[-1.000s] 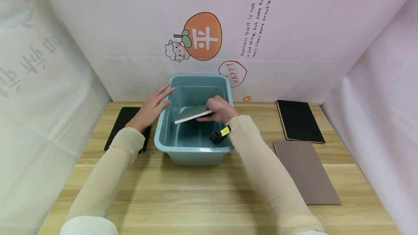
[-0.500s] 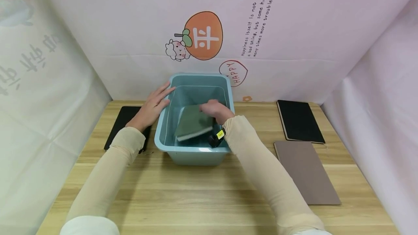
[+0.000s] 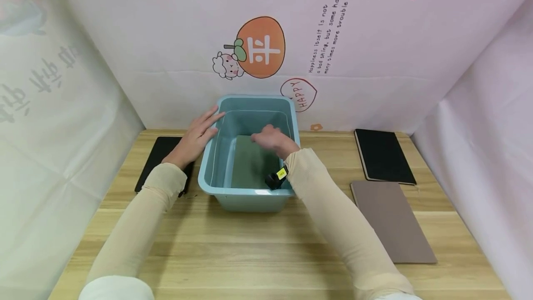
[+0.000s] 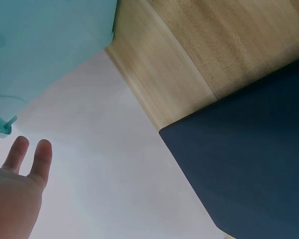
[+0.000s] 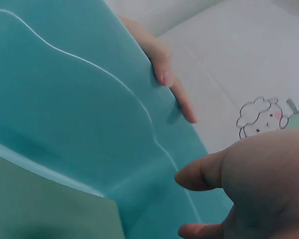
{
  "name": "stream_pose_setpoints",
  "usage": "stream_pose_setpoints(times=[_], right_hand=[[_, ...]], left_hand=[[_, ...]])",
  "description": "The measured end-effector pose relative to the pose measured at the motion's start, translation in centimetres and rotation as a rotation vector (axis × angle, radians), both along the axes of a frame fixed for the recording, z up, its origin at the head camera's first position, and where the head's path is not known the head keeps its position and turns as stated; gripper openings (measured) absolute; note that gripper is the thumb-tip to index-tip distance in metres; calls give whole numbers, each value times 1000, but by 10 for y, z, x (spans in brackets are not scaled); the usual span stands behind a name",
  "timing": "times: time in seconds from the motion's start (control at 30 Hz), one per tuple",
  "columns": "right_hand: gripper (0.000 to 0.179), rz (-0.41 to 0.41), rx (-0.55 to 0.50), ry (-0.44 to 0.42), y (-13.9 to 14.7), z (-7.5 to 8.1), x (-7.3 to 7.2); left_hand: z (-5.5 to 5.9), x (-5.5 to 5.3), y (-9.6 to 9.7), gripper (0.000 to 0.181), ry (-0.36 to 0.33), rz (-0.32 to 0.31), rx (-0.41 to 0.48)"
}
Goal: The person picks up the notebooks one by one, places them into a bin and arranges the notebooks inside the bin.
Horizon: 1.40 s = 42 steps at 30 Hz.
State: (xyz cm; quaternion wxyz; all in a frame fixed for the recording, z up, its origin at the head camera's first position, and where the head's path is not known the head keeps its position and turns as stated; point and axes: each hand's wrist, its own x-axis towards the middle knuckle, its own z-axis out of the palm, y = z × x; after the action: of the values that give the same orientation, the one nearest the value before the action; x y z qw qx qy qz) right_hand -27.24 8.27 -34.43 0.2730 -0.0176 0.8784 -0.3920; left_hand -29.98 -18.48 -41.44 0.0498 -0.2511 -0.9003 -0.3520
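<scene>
A light blue plastic bin [image 3: 233,192] stands on the table near the back wall. Flat on its floor lies a green notebook [image 3: 247,165], partly covered by my right hand [image 3: 274,140]. That hand hovers inside the bin above the notebook; in the right wrist view its thumb and a finger are apart with nothing between them. My left hand [image 3: 195,140] rests on the bin's left rim with fingers spread. Its fingers [image 5: 182,97] also appear over the rim in the right wrist view. Beneath the left forearm lies a black notebook [image 3: 155,159], partly hidden.
Right of the bin, a second black notebook [image 3: 385,156] lies at the back of the wooden table [image 3: 250,253]. A larger grey-brown notebook [image 3: 393,221] lies in front of it. White printed cloth [image 3: 366,36] hangs behind and at both sides.
The green notebook, tilted in my right hand a second ago, has gone down flat onto the bin floor, and the hand has let go of it. My left hand stays on the rim.
</scene>
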Motion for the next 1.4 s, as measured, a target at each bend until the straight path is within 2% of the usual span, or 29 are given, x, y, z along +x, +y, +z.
stream_pose_setpoints(times=[0.17,0.33,0.5,1.03,1.2,1.4], right_hand=[[83,38,136,113,-7,3,1],[86,58,230,239,-16,7,4],[90,73,311,325,-21,13,7],[94,166,420,434,-3,41,11],[95,168,462,475,2,45,11],[96,184,460,502,9,45,13]], left_hand=[[0,2,1,51,-11,0,-4],[2,4,2,50,-19,4,-14],[3,5,2,50,-27,7,-9],[-1,1,0,50,15,9,14],[-1,0,1,50,25,9,5],[-1,1,1,49,35,15,-3]])
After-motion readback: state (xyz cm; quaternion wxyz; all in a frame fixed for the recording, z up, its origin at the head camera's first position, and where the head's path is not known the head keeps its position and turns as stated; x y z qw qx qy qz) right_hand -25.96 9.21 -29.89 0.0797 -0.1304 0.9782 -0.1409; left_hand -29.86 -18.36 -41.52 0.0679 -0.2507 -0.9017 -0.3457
